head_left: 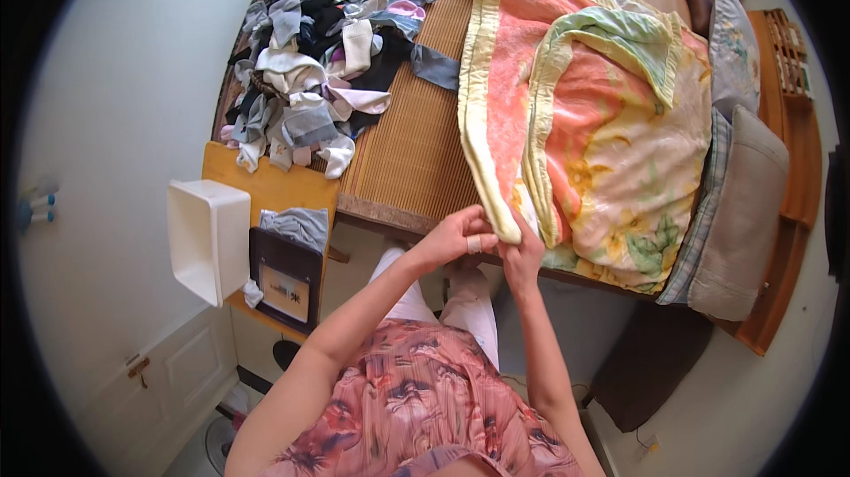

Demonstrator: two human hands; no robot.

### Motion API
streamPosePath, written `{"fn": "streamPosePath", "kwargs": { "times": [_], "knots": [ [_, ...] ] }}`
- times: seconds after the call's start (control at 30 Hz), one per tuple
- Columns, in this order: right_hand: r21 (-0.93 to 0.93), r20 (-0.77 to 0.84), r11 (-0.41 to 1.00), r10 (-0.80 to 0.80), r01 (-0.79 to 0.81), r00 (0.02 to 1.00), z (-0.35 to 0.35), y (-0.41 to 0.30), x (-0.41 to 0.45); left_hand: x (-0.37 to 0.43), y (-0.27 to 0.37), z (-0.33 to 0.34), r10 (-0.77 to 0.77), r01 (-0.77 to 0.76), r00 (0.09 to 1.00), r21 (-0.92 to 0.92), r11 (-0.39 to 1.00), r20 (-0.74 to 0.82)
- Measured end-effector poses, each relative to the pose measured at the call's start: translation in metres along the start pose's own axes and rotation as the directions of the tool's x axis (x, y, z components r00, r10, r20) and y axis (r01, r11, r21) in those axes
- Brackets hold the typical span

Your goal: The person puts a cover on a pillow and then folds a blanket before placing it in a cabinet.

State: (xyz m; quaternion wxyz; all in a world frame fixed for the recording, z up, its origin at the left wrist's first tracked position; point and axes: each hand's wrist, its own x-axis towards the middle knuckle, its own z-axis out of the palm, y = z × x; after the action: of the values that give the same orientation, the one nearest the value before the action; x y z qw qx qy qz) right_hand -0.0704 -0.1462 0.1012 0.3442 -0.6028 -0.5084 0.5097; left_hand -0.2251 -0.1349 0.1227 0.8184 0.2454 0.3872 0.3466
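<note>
A plush floral blanket [617,171], coral and cream with a pale yellow border, lies partly folded across the bed. Its near border corner [507,228] is pinched at the bed's front edge between both of my hands. My left hand [463,236] has its fingers bent against the left side of that corner, and a light band circles one finger. On the other side, my right hand [522,252] grips the same corner, its thumb partly hidden. Another turned-back fold [607,28] with a pale green underside lies on top of the blanket.
A heap of socks [309,72] covers the bamboo mat [415,138] at the left. Below it, a wooden stool [229,161] holds a white plastic bin [229,238], a dark tray [285,258] and grey cloth [302,228]. Pillows [740,211] line the wooden headboard [797,165].
</note>
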Motion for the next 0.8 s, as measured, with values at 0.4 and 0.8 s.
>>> {"fn": "streamPosePath", "kwargs": {
  "times": [0.4, 0.8],
  "knots": [
    [-0.540, 0.406, 0.829, 0.408, -0.146, 0.818, 0.108, 0.047, 0.016, 0.097, 0.037, -0.234, 0.154, 0.229, 0.890, 0.713, 0.662, -0.429],
    [-0.595, 0.142, 0.804, 0.093, 0.010, 0.986, 0.077, 0.056, 0.252, 0.261, 0.080, -0.299, 0.425, 0.138, 0.523, 0.566, 0.813, -0.738]
  ]
}}
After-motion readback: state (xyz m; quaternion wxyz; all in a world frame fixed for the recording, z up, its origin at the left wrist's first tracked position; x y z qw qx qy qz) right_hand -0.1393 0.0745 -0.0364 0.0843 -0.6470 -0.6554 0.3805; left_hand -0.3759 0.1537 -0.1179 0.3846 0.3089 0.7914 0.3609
